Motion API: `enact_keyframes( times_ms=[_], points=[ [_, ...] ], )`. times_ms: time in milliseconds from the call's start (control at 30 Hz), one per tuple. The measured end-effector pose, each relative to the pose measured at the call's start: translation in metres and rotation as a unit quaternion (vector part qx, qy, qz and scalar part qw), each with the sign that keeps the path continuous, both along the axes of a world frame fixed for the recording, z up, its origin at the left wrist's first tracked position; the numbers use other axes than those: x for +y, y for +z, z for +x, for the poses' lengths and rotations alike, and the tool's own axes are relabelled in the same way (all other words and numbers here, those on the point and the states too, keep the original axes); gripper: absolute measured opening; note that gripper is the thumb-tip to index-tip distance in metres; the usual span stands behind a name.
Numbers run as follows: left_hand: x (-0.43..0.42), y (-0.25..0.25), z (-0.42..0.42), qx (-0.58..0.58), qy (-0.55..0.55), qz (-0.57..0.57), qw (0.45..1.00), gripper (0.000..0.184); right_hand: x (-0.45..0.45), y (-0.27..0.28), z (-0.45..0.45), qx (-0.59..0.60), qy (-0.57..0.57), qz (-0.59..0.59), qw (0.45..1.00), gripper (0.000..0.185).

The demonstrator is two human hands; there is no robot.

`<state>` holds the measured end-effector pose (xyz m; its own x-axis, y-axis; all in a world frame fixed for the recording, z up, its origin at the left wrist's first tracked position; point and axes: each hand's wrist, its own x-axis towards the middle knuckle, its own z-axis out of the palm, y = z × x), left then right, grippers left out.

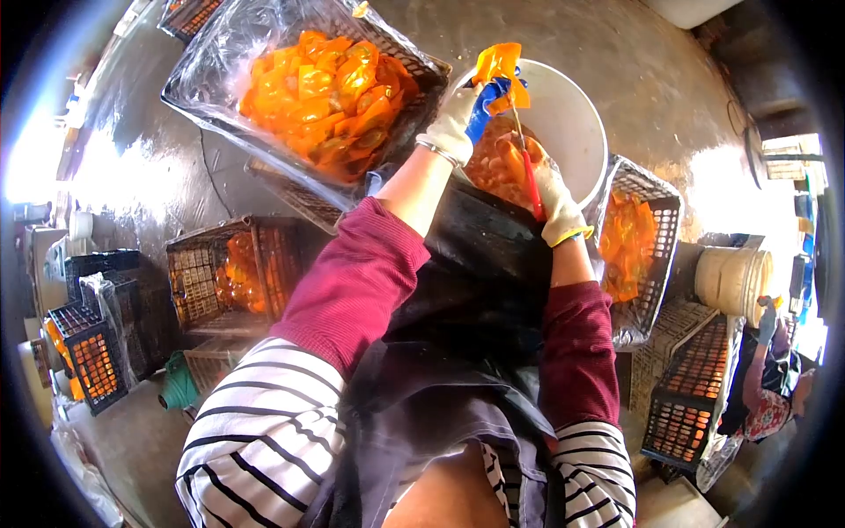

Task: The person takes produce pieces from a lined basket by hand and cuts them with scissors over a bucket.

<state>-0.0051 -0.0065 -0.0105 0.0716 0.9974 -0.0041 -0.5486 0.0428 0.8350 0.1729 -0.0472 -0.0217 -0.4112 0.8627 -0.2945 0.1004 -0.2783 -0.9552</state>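
Note:
My left hand (468, 113), in a white and blue glove, is closed on a glossy orange piece (499, 63), raised above the rim of a white bucket (572, 97). In a white glove with a yellow cuff, my right hand (556, 198) grips a red-handled tool (533, 187) with a thin metal blade. The blade points up toward the orange piece; whether it touches I cannot tell. Wet orange-brown scraps (489, 165) lie inside the bucket. What kind of fruit or vegetable this is does not show clearly.
A plastic-lined crate (189, 101) heaped with orange pieces (330, 97) stands left of the bucket. Another lined crate (664, 233) is at the right. More crates sit lower left (198, 286) and lower right (678, 427). Another person (775, 396) is at the far right.

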Motion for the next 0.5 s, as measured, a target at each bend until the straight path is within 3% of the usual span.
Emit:
enact_keyframes(
  times_ms=[100, 233, 333, 367, 400, 433, 500],
  points=[
    [0.001, 0.003, -0.005, -0.145, -0.063, 0.012, 0.987, 0.049, -0.006, 0.03, 0.001, 0.032, -0.001, -0.068, 0.997, 0.035],
    [0.0, 0.012, -0.001, -0.213, -0.056, -0.04, 0.975, 0.056, -0.01, 0.047, -0.006, 0.005, -0.03, -0.083, 0.996, 0.032],
    [-0.008, 0.028, 0.004, -0.205, -0.018, -0.016, 0.978, 0.059, -0.007, 0.039, -0.004, 0.026, -0.027, -0.093, 0.995, 0.029],
    [0.004, 0.006, 0.001, -0.154, -0.034, 0.006, 0.987, 0.062, -0.005, 0.027, -0.004, -0.01, -0.041, -0.009, 0.999, 0.029],
    [0.007, -0.002, -0.005, 0.0, -0.026, 0.017, 1.0, 0.063, -0.003, 0.013, -0.007, -0.047, -0.054, 0.075, 0.995, 0.028],
    [0.008, -0.012, -0.003, 0.025, -0.007, 0.02, 0.999, 0.061, -0.001, 0.0, -0.006, -0.083, -0.066, 0.158, 0.982, 0.027],
    [0.01, -0.016, -0.002, 0.031, 0.002, 0.015, 0.999, 0.058, -0.003, 0.015, -0.004, -0.048, -0.065, 0.042, 0.996, 0.026]
  ],
)
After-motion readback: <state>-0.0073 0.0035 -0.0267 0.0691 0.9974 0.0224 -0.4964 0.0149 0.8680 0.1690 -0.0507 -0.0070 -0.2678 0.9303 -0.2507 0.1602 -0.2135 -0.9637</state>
